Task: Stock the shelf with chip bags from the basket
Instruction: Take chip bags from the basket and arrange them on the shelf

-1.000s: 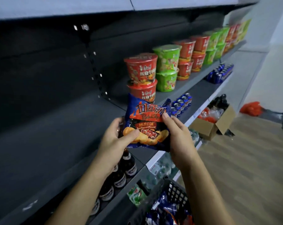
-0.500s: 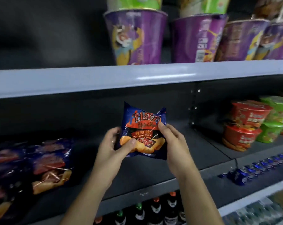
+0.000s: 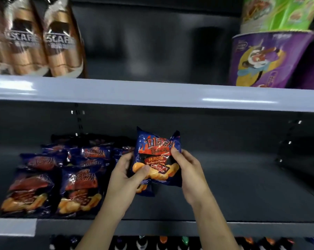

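Note:
Both my hands hold one blue barbecue-flavour chip bag [image 3: 158,152] upright over the grey middle shelf [image 3: 233,186]. My left hand [image 3: 125,179] grips its lower left side, thumb across the front. My right hand [image 3: 190,170] pinches its right edge. Just left of it, several matching chip bags [image 3: 78,188] lie in rows on the same shelf, the nearest partly hidden behind my left hand. The basket is out of view.
The shelf above carries brown coffee-drink packs [image 3: 58,38] at the left and purple and green noodle cups [image 3: 268,58] at the right. Bottle tops [image 3: 163,239] show on the shelf below. The middle shelf's surface to the right of my hands is bare.
The view has swung left along the shelving and up from the basket. My hands have carried the chip bag to the stocked row, keeping the same hold.

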The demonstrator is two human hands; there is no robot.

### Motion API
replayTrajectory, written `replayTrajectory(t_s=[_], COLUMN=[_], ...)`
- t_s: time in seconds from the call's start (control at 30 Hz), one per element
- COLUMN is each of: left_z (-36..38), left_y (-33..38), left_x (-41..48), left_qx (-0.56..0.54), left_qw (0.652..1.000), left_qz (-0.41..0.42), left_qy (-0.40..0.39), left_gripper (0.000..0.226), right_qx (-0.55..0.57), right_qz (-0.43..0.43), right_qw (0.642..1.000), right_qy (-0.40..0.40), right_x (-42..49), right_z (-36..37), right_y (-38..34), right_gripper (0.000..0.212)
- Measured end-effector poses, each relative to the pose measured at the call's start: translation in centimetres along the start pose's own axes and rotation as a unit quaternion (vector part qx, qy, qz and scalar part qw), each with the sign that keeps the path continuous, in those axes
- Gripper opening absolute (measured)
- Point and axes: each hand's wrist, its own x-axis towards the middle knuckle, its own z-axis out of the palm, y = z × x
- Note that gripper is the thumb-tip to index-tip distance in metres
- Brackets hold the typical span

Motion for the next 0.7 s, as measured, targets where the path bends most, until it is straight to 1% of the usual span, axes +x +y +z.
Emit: replayTrajectory(t_s=[0.03,0.1,0.17,0.23,0.27,0.37,0.5,0.7], left_z=[-0.5,-1.5,-2.3,-3.0,-3.3,-4.0,-4.6,-4.9], left_y=[-0.4,-1.5,-2.7,-3.7,-4.3,-5.6,-6.5,-7.3], left_x=[0.0,0.0,-0.1,-0.3,-0.3,-0.5,-0.5,-0.3], left_qx=[0.024,0.135,0.249,0.307,0.328,0.377,0.411,0.424], left_qw=[1.000,0.990,0.966,0.946,0.938,0.919,0.908,0.903], left_qz=[0.000,0.002,0.006,0.010,0.017,0.030,0.010,0.013], left_qy=[0.007,0.041,0.073,0.099,0.110,0.115,0.084,0.067], left_gripper=[0.034,0.035,0.049,0.062,0.064,0.057,0.035,0.027], right_qx=[-0.006,-0.019,-0.026,-0.032,-0.040,-0.074,-0.103,-0.135], right_qz=[0.003,0.008,0.016,0.028,0.034,0.054,0.067,0.075], right_qw=[1.000,1.000,1.000,0.999,0.999,0.996,0.992,0.987], right_qy=[-0.003,-0.006,-0.005,-0.007,-0.006,0.011,0.034,0.032], right_x=[0.1,0.4,0.6,0.8,1.0,1.3,1.7,2.0], right_z=[0.4,1.1,1.6,2.2,2.5,3.2,3.8,3.5], right_y=[0.4,1.3,2.7,4.3,5.2,7.3,9.2,9.4], right_gripper=[0.025,0.023,0.020,0.018,0.017,0.014,0.014,0.013])
